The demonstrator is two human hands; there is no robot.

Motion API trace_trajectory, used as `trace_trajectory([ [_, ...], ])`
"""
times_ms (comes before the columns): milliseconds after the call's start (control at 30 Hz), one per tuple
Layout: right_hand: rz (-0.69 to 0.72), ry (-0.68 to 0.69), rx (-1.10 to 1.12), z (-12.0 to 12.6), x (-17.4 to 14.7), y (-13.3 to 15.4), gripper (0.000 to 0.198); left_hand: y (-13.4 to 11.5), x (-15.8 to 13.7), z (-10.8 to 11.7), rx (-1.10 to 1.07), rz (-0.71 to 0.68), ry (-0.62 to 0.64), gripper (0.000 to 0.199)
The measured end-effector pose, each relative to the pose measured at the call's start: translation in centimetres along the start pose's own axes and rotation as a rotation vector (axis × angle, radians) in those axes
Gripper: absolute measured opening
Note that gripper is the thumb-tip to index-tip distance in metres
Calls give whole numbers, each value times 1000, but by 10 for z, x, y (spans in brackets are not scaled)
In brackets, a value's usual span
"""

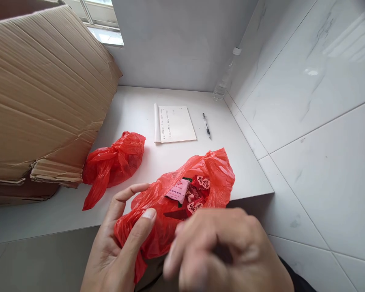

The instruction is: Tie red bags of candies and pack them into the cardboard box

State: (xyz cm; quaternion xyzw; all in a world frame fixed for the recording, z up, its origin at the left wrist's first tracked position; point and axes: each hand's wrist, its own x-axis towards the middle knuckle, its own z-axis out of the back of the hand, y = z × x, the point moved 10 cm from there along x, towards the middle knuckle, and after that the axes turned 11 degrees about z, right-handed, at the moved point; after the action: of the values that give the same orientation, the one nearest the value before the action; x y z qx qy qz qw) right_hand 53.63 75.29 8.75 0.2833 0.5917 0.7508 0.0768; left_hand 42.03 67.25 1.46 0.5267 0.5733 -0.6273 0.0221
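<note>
My left hand (121, 239) grips the near-left side of a thin red plastic bag (220, 176), thumb on top and fingers around its edge. The bag's mouth gapes upward over the table's front edge. Inside lie a pink-and-white wrapped packet (178, 191) and several red wrapped sweets (202, 182) with pale lettering. Close to the camera, my right hand (231, 243) is in front of the bag's near-right side, its fingers curled and partly blurred. Whatever those fingers may hold is hidden.
A second red bag (121, 158), knotted, rests on the white table (134, 109) beside a large cardboard box (45, 97). Behind are an open notebook (179, 123) with writing and a pen (206, 126). A clear bottle (225, 79) stands in the corner by the tiled wall (316, 134).
</note>
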Motion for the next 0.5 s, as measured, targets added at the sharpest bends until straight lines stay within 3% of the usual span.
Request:
trace_trajectory([
  [100, 12, 10, -555, 30, 15, -17, 18, 0, -3, 0, -23, 1, -32, 68],
  [233, -245, 315, -1003, 33, 4, -68, 23, 3, -2, -2, -3, 17, -38, 65],
  [333, -379, 438, -1124, 30, -2, -87, 28, 3, -1, -5, -3, 16, -8, 64],
  [500, -379, 470, -1110, 27, 3, -86, 42, 2, -2, -3, 4, 26, -34, 65],
])
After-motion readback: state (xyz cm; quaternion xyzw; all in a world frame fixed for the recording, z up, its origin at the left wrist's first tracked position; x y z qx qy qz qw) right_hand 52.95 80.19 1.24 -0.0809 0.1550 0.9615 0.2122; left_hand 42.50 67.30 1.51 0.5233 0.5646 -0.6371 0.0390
